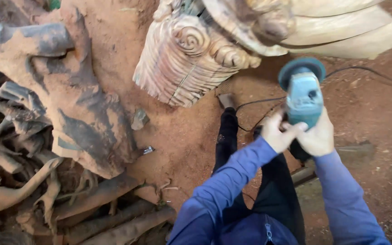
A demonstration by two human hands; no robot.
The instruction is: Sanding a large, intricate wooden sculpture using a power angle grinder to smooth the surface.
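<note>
Teal angle grinder (304, 93), right of centre, held head-up with its round disc guard at the far end, just below the pale carved wood sculpture (196, 54); no label can be made out on its body. Left hand (278, 131) and right hand (317, 135), both in blue sleeves, close around the grinder's near end, fingers wrapped and touching each other. A black power cord (259, 102) trails from the tool across the red earth floor (178, 136). The sculpture shows spiral curls and ribbed grooves; its far part is blurred. At left lies a heap of dust-coated roots and stumps (55, 118). The person's dark trouser leg and shoe (227, 122) stand beneath the carving.
</note>
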